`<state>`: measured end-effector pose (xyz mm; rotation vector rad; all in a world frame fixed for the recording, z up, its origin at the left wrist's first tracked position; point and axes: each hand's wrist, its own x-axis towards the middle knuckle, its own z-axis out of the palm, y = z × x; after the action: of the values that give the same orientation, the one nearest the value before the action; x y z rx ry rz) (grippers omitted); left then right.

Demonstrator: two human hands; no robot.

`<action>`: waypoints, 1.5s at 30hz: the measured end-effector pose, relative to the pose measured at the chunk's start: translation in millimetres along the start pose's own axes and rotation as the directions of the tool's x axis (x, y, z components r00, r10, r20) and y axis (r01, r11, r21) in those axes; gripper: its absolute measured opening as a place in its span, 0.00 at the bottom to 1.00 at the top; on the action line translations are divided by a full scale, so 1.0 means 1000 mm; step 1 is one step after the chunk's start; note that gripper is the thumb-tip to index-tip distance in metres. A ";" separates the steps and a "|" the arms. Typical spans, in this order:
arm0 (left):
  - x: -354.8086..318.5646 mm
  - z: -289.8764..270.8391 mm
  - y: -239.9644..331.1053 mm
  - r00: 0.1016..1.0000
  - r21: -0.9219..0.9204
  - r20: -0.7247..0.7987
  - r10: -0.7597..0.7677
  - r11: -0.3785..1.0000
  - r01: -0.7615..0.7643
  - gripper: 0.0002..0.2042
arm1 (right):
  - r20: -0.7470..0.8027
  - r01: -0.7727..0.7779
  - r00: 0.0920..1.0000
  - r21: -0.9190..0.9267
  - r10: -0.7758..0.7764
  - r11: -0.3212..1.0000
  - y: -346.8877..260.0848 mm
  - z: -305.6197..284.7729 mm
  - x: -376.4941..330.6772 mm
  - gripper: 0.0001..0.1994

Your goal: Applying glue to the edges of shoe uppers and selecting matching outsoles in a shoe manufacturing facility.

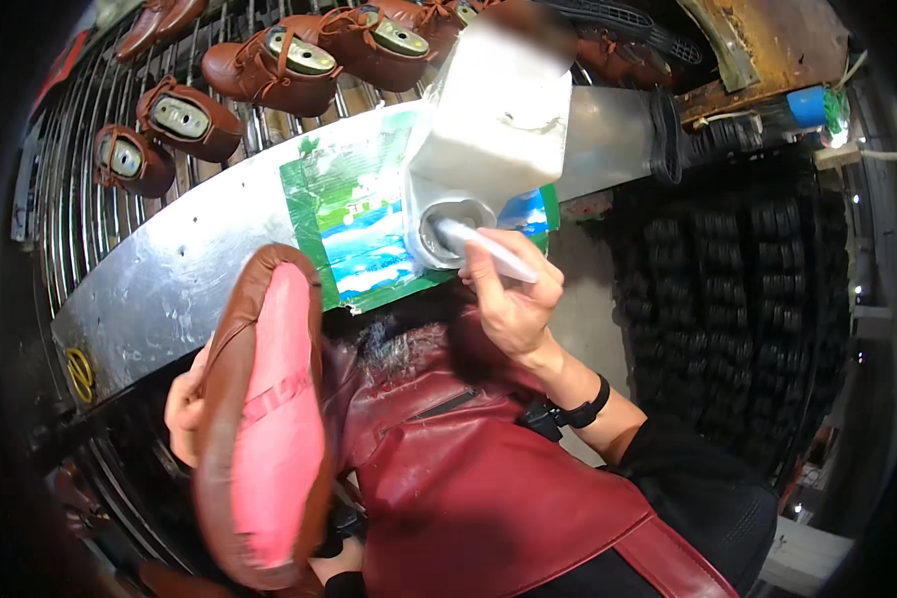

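Observation:
My left hand [183, 407] grips a brown leather shoe [281, 429] from its left side, bottom facing up. The bottom is pink, with a band across the middle; no outsole is on it. Most of the fingers are hidden behind the shoe. In my right hand [524, 304] a brush with a pale handle [500, 255] is pinched between thumb and fingers. Its lower end reaches into the round opening of a white plastic container [508, 130]; the tip is hidden inside. The container stands on a green and blue printed sheet [369, 234].
Under the sheet lies a curved metal tabletop [169, 269]. Several brown lace-up shoes [269, 68] rest on a rack of metal bars [75, 239] beyond it. Black soles [738, 279] are stacked at the right. A dark red apron [468, 498] covers my lap.

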<state>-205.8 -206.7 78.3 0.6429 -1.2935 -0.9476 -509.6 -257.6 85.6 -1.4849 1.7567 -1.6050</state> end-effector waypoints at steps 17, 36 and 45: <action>-0.007 -0.027 -0.053 0.947 0.879 0.311 0.085 0.354 -0.320 0.30 | 0.702 -0.763 0.633 0.492 0.326 0.420 -0.030 0.057 -0.006 0.08; 0.006 -0.024 -0.054 0.936 0.839 0.304 0.176 0.417 -0.350 0.13 | 0.762 -0.659 0.622 0.386 0.179 0.645 -0.043 0.033 -0.015 0.08; 0.011 -0.010 -0.050 0.930 0.841 0.290 0.225 0.405 -0.360 0.17 | 0.642 -0.164 0.582 0.693 -0.498 0.702 -0.080 -0.014 -0.040 0.09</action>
<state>-206.9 -242.0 39.6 1.1097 -1.9521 0.1020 -468.5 -202.3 144.1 -1.5991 0.3805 -1.1158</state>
